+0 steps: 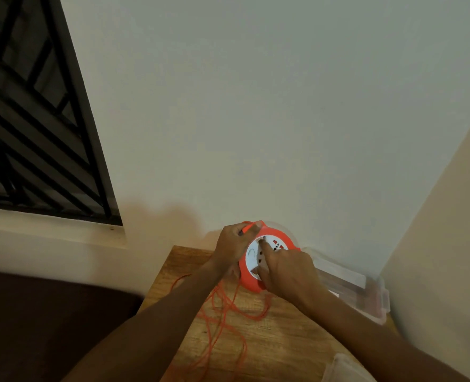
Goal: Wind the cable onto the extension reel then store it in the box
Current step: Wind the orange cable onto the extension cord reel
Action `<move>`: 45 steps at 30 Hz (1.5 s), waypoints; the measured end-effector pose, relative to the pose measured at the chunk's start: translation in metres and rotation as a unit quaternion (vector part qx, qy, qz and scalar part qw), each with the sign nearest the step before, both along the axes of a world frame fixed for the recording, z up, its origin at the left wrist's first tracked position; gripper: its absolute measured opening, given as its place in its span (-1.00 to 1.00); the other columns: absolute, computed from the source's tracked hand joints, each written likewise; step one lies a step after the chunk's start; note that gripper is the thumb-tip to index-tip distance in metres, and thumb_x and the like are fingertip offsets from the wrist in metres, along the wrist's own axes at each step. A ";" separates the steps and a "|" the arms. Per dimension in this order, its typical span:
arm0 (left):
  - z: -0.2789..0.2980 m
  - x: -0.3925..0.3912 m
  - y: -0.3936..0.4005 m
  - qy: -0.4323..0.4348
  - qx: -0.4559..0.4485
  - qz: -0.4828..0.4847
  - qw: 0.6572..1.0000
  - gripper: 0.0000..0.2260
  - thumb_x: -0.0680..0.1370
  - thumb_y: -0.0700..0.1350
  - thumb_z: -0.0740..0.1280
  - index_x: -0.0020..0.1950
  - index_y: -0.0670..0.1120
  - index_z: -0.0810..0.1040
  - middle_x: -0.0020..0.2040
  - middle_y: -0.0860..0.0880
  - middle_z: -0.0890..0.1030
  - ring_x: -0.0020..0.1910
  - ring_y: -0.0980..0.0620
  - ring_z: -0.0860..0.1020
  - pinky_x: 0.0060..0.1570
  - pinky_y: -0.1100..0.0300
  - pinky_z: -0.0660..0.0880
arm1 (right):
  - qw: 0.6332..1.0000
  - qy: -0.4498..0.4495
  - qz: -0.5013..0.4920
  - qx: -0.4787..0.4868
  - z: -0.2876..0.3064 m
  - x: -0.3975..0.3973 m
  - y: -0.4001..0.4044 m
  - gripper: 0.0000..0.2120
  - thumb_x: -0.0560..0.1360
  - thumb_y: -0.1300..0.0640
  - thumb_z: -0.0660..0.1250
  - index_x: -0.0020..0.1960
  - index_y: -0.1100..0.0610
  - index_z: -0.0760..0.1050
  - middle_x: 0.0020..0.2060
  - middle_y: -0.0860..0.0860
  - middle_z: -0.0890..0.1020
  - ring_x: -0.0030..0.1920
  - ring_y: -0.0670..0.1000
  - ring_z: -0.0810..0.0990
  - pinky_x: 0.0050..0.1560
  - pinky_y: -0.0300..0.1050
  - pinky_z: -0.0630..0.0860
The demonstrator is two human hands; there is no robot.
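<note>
The orange cable [249,226] is pinched by the left hand [232,245] at the reel [266,260] rim, while the right hand [286,268] is pressed on the white face. Winding appears underway; loose loops are still to be fed on. The reel is held near the desk's [278,346] far edge, beside the clear box [366,296], at a pale wall [255,106] below a barred window [35,119].

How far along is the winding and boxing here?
Still early: much orange cable lies loose on the table. In hand: the left hand pinches cable at the reel rim while the right hand works its white face. Left: finish winding, then put it in the clear box.
</note>
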State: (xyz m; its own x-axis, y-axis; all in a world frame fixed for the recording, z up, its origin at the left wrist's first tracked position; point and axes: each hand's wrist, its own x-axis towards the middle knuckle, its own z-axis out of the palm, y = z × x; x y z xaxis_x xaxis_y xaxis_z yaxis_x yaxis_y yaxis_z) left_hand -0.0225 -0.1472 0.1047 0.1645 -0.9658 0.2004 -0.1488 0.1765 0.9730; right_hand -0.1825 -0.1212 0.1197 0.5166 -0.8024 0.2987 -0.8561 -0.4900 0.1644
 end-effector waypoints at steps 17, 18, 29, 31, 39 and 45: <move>-0.001 0.015 -0.006 -0.007 0.003 0.003 1.000 -0.56 0.61 0.18 0.40 -0.07 -0.23 0.69 -0.15 -0.24 0.72 -0.31 0.00 0.67 -0.27 0.17 0.62 | 0.991 0.000 0.133 -0.007 0.016 -0.019 0.010 -0.50 0.33 0.08 0.54 0.24 0.03 0.51 0.00 0.10 0.63 -0.21 0.13 0.66 -0.43 -0.07 0.54; -0.001 0.016 -0.005 -0.008 0.007 -0.002 1.000 -0.54 0.60 0.20 0.40 -0.06 -0.23 0.68 -0.14 -0.25 0.72 -0.30 -0.03 0.68 -0.25 0.13 0.63 | 0.984 0.037 0.172 -0.023 0.019 -0.023 0.009 -0.49 0.26 0.12 0.59 0.18 0.01 0.56 0.06 0.14 0.62 -0.15 0.15 0.67 -0.43 -0.06 0.57; 0.003 0.015 -0.004 -0.021 0.035 -0.014 0.999 -0.58 0.64 0.15 0.37 -0.02 -0.22 0.70 -0.15 -0.21 0.74 -0.24 -0.12 0.71 -0.20 0.14 0.66 | 0.974 0.139 0.170 -0.048 0.027 -0.016 0.012 -0.55 0.40 0.18 0.46 0.24 -0.09 0.50 0.29 0.27 0.46 0.03 0.28 0.58 -0.22 0.09 0.59; 0.003 0.015 -0.003 -0.013 0.039 -0.025 0.999 -0.53 0.63 0.16 0.38 -0.01 -0.29 0.66 -0.13 -0.31 0.70 -0.27 -0.09 0.66 -0.20 0.09 0.64 | 0.960 0.168 0.219 -0.049 0.029 -0.016 0.009 -0.60 0.44 0.19 0.42 0.24 -0.06 0.52 0.35 0.24 0.41 0.09 0.27 0.55 -0.16 0.11 0.60; 0.009 0.017 0.003 -0.055 0.032 -0.036 0.997 -0.64 0.65 0.15 0.36 0.04 -0.14 0.74 -0.10 -0.12 0.78 -0.12 -0.13 0.74 -0.09 0.02 0.69 | 0.930 0.221 0.290 -0.056 0.024 -0.022 0.000 -0.57 0.47 0.14 0.45 0.29 -0.05 0.44 0.44 0.17 0.31 0.15 0.26 0.50 -0.08 0.16 0.60; 0.007 0.027 0.003 -0.075 0.030 -0.030 0.996 -0.66 0.66 0.15 0.34 0.06 -0.10 0.74 -0.08 -0.10 0.78 -0.11 -0.12 0.75 -0.04 0.03 0.69 | 0.953 0.182 0.238 -0.056 0.026 -0.013 0.004 -0.47 0.39 0.16 0.47 0.29 -0.10 0.39 0.30 0.25 0.45 0.03 0.25 0.56 -0.20 0.08 0.56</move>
State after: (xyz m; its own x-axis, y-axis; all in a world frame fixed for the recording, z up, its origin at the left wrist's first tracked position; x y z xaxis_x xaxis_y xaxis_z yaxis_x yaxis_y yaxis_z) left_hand 0.0042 -0.1438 0.1121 0.0787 -0.9840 0.1596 -0.2847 0.1313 0.9496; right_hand -0.1959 -0.1171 0.1457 0.8994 -0.4251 0.1014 -0.4183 -0.7701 0.4817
